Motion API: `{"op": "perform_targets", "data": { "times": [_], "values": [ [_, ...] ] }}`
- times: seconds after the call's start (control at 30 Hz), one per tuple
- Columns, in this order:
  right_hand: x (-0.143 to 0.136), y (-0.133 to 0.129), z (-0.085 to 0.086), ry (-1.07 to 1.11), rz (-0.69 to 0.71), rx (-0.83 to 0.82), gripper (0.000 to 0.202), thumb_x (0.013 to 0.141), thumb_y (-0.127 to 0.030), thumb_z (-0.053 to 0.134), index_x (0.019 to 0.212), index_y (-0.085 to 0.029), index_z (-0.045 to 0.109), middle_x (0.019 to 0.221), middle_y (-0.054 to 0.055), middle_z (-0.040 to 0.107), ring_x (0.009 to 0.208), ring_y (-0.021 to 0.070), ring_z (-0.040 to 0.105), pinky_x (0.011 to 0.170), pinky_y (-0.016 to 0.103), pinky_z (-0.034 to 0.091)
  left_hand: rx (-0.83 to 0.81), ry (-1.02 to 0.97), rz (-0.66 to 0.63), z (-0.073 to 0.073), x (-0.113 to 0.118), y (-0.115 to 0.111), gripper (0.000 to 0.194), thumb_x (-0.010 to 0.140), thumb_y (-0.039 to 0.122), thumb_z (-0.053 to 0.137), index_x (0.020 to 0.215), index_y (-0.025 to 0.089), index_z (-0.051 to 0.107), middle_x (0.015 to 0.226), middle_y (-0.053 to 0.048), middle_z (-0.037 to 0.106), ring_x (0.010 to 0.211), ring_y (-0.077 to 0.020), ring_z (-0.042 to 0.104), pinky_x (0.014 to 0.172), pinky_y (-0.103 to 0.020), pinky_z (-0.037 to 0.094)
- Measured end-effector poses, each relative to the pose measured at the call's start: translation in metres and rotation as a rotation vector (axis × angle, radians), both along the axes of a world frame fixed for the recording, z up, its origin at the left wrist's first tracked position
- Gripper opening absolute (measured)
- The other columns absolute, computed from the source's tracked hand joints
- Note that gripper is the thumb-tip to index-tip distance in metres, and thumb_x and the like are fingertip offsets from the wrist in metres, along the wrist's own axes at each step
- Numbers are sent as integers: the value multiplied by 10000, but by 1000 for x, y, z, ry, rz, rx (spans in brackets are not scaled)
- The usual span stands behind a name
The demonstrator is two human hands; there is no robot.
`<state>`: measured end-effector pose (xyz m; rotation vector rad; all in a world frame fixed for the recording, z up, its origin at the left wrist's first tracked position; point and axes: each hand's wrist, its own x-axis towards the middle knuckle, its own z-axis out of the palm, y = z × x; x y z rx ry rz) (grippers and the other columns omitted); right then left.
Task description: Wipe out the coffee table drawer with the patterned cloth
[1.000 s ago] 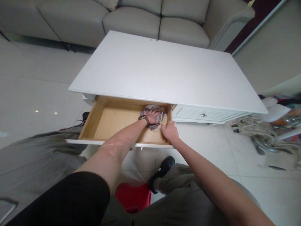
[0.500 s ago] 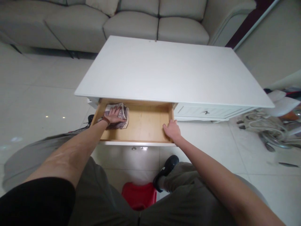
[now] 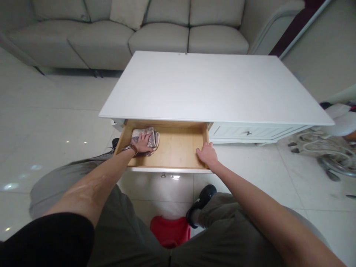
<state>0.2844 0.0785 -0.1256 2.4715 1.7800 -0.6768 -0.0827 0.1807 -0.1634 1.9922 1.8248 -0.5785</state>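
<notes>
A wooden drawer (image 3: 178, 148) is pulled out from the left front of a white coffee table (image 3: 211, 87). In the drawer's left part lies a folded, patterned cloth (image 3: 152, 137) in brown and cream. My left hand (image 3: 142, 143) rests on top of the cloth with its fingers spread. At the drawer's right side wall, my right hand (image 3: 207, 154) grips the top edge, the thumb inside and the fingers over the outer side.
Beyond the table stands a grey sofa (image 3: 161, 39). A closed drawer with a knob (image 3: 249, 133) is at the right front. Below, between my legs, is a red stool (image 3: 170, 231). Cables and a metal base (image 3: 330, 165) lie on the floor at right.
The view has shifted, so the table sits slightly farther right and lower. My left hand still lies on the cloth, its fingers a little more spread. My right hand stays on the drawer's side.
</notes>
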Motion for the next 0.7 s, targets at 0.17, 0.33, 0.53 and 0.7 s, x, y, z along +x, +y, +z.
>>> {"op": "perform_targets", "data": {
  "times": [0.17,0.33,0.53,0.7],
  "values": [
    [1,1,-2,6,7,10,489,1000,-456,495,1332,-101,544,1324,222,518,1084,333,699,959,452,545,78,-40,27,5,1,-7,1120,767,583,715,1693,257,175,1797,-147,52,1634,-433,99,1234,-695,238],
    [2,1,-4,16,23,17,488,994,-455,498,1324,-98,551,1323,218,520,1083,327,703,961,445,552,10,-58,-133,10,-6,-10,1412,530,652,865,1700,277,168,1791,-173,71,1615,-494,116,1232,-715,201],
    [2,2,-5,29,14,14,485,987,-465,507,1314,-111,555,1328,215,513,1076,322,705,942,440,561,65,7,-303,12,-8,-19,1289,605,450,856,1702,268,205,1762,-188,213,1586,-433,269,1254,-594,259],
    [2,3,-6,35,12,18,475,987,-458,512,1309,-112,559,1326,212,513,1071,315,704,935,430,563,102,-17,-300,22,12,-14,822,863,501,636,1620,260,425,1636,-134,492,1371,-338,587,1114,-379,450]
  ]
}}
